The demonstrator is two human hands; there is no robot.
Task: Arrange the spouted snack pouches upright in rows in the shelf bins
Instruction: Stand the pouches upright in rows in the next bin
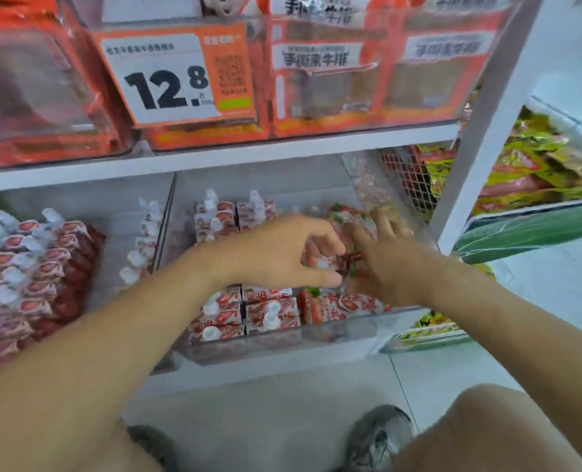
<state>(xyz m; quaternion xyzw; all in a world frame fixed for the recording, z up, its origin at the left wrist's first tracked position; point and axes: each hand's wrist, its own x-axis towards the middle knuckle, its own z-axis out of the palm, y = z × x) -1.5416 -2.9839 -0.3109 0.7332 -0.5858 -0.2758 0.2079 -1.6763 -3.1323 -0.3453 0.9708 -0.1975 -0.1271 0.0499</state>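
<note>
Red-and-white spouted pouches with white caps stand in rows in a clear shelf bin point(282, 345), at its back point(235, 216) and its front point(248, 311). My left hand point(279, 253) and my right hand point(391, 264) meet over the bin's right side. Both grip a bunch of strawberry-print pouches point(345, 229) held between them. Fingers of my right hand stick up behind the bunch. More pouches point(344, 306) lie flat in the bin's front right corner. The picture is blurred.
A second bin to the left holds several rows of the same pouches point(34, 267). An upper shelf point(214, 155) carries orange packs and a 12.8 price tag point(173, 76). A white shelf post point(480, 131) stands at the right, with yellow-green packs point(538, 158) beyond. My shoes point(378, 437) show below.
</note>
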